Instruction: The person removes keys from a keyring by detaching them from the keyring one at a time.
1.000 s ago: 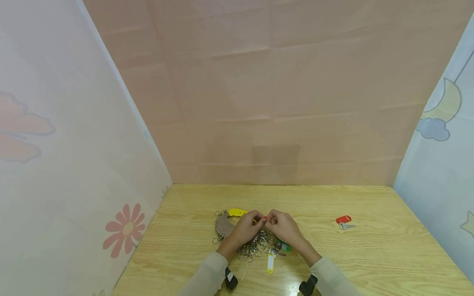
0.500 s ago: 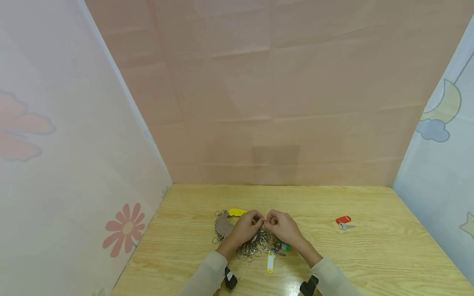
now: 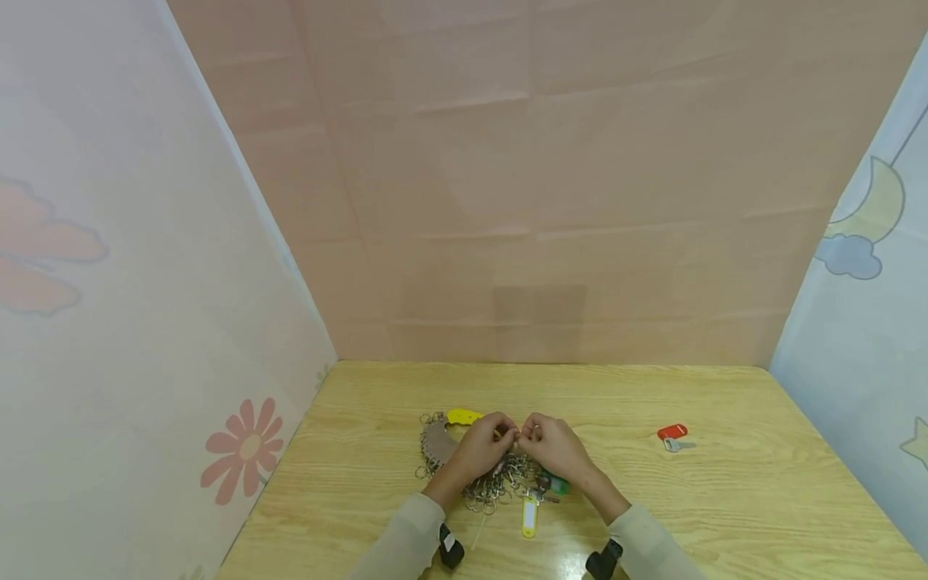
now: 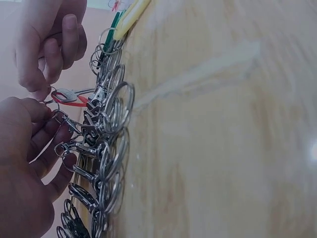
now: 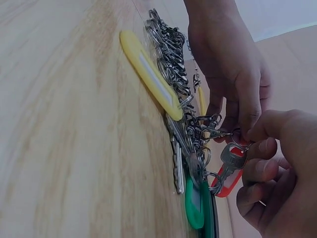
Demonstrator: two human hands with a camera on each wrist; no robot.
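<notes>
My left hand (image 3: pixel 481 447) and right hand (image 3: pixel 557 447) meet fingertip to fingertip above a grey curved plate (image 3: pixel 438 441) with a yellow handle (image 3: pixel 464 416). Metal clasps and rings (image 4: pixel 111 134) hang along the plate's edge. In the left wrist view, the fingers of my left hand (image 4: pixel 22 163) pinch a thin metal key ring beside the clasps. My right hand (image 5: pixel 282 168) pinches the same small ring area, from which a silver key (image 5: pixel 233 156) and a red tag (image 5: pixel 230 182) dangle. The fingertips partly hide where the rings meet.
A yellow tag (image 3: pixel 530 516) and a green tag (image 3: pixel 557 482) with keys lie by the clasps. Further right on the wooden table (image 3: pixel 725 499) rest another red tag (image 3: pixel 672 431) and key (image 3: pixel 678 444). A thin pale strip (image 3: pixel 478 533) lies in front.
The red spot between my fingertips a second ago is hidden in the head view now. My fingers have shifted slightly; both arms stay in place.
</notes>
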